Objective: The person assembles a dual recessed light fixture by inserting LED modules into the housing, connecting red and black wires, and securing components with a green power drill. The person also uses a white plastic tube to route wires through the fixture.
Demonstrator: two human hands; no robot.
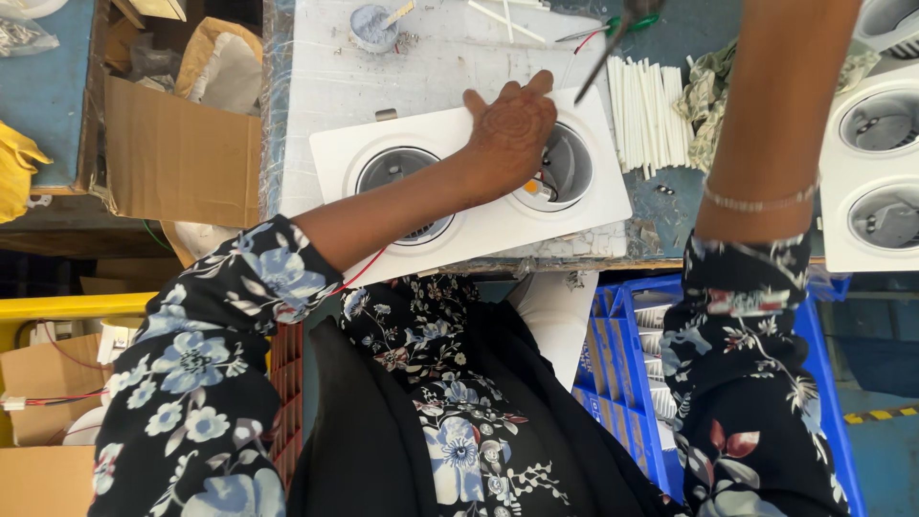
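A white double downlight fixture point(335, 158) with two round openings lies on the bench. My left hand point(507, 134) lies palm down over its right opening point(570, 163), fingers reaching the far edge and holding the fixture down. A small orange part point(532, 186) shows under the palm. A thin red wire point(369, 271) runs from the fixture's near edge. My right forearm point(775, 115), with a bracelet, rises out of the top of the frame, so that hand is hidden. A dark pointed tool with green handles point(605, 53) hangs above the fixture's far right corner.
A bundle of white sleeves point(651, 110) lies right of the fixture. More white fixtures point(876, 172) stand at the right edge. A small pot of grey paste point(371, 24) sits at the back. Cardboard boxes point(177, 158) stand left; a blue crate point(622, 364) is below the bench.
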